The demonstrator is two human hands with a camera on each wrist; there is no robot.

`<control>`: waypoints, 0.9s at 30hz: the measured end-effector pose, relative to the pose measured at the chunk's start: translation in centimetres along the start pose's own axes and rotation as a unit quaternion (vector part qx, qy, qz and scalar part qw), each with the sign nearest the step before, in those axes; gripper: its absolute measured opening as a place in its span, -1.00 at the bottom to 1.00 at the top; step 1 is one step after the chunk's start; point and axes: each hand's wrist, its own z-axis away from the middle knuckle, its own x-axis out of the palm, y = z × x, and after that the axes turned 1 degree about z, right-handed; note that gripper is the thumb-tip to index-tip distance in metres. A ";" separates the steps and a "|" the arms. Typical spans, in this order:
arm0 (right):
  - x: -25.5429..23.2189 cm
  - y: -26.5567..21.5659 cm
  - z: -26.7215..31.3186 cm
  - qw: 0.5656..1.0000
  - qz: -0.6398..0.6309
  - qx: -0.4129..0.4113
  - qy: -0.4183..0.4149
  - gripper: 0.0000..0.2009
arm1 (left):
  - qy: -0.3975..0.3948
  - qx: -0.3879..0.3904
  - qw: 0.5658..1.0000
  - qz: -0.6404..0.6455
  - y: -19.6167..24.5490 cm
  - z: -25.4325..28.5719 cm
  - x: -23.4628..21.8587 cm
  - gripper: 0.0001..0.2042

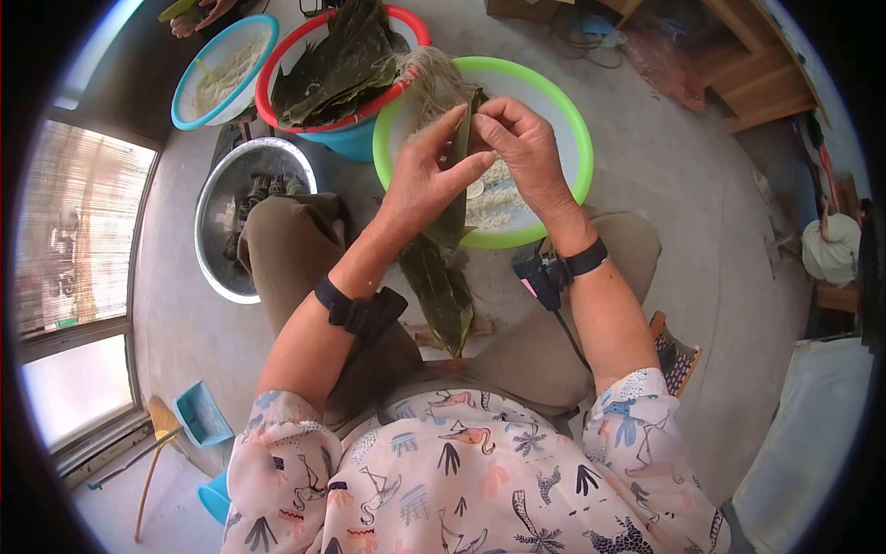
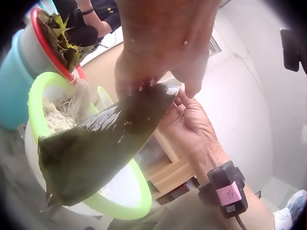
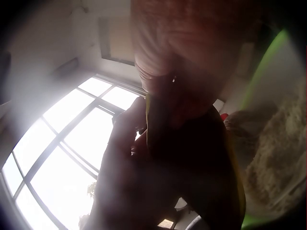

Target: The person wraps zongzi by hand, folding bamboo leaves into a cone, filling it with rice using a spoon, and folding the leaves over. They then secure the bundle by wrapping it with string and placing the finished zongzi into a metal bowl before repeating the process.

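Both hands meet over the green-rimmed basin (image 1: 581, 175) and hold a long dark green leaf (image 1: 450, 222). My left hand (image 1: 425, 175) grips one side of it, thumb pointing toward the other hand. With thumb and fingers my right hand (image 1: 528, 152) pinches the leaf's upper end. In the left wrist view the leaf (image 2: 103, 136) looks broad and glossy, narrowing toward the fingers. Below the hands, another leaf stretch (image 1: 438, 295) hangs between the knees. White rice (image 1: 494, 208) lies in the basin. The right wrist view is dark, with the leaf (image 3: 192, 158) mostly in shadow.
A red-rimmed basin (image 1: 268, 88) heaped with leaves stands behind on the left, with pale strings (image 1: 434, 74) beside it. Further left is a blue-rimmed basin (image 1: 185, 115) of rice. A metal basin (image 1: 208, 240) holding dark wrapped bundles (image 1: 268, 187) sits by the left knee.
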 end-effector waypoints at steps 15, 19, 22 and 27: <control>0.9 -0.6 0.3 1.000 -0.010 -0.011 -0.007 -0.90 | 0.012 -0.065 0.995 0.073 2.0 0.0 -0.5 -0.55; 1.0 -0.6 0.3 1.000 0.006 -0.007 -0.011 -0.89 | 0.027 -0.069 0.994 0.083 1.2 -0.3 -1.0 -0.58; 0.9 -0.4 0.2 1.000 -0.001 -0.008 -0.016 -0.89 | 0.051 -0.067 0.996 0.038 0.6 -0.4 -1.3 -0.59; 1.3 -0.7 0.5 0.998 -0.055 0.023 -0.015 -0.86 | 0.119 -0.044 0.985 0.116 1.6 -0.7 -2.1 -0.59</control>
